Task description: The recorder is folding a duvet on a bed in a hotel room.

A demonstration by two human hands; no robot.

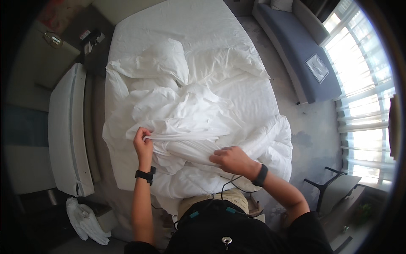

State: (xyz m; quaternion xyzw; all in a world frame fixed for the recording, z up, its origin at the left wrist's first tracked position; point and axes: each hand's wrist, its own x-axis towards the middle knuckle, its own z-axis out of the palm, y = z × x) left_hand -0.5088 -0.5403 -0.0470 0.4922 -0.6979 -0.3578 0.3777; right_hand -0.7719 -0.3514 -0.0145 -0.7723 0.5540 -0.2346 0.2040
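Observation:
Rumpled white bedding (190, 108) lies heaped on a bed with a white fitted surface (177, 22). My left hand (143, 139) pinches a fold of white cloth (180, 137) at the left of the heap, and the cloth stretches taut to the right. Lower down, my right hand (231, 158) grips another gathered part of the white cloth, its fingertips partly hidden in the folds. Beyond the heap lie two white pillows, one on the left (168, 62) and a flatter one on the right (225, 63). Puffy bedding hangs at the near right corner.
A grey-blue sofa (291, 47) with a flat packet (317, 68) stands right of the bed, beside curtained windows (358, 63). A chair (336, 190) is at lower right. On the left, a mattress (66, 127) stands on edge, with white cloth (85, 219) near it.

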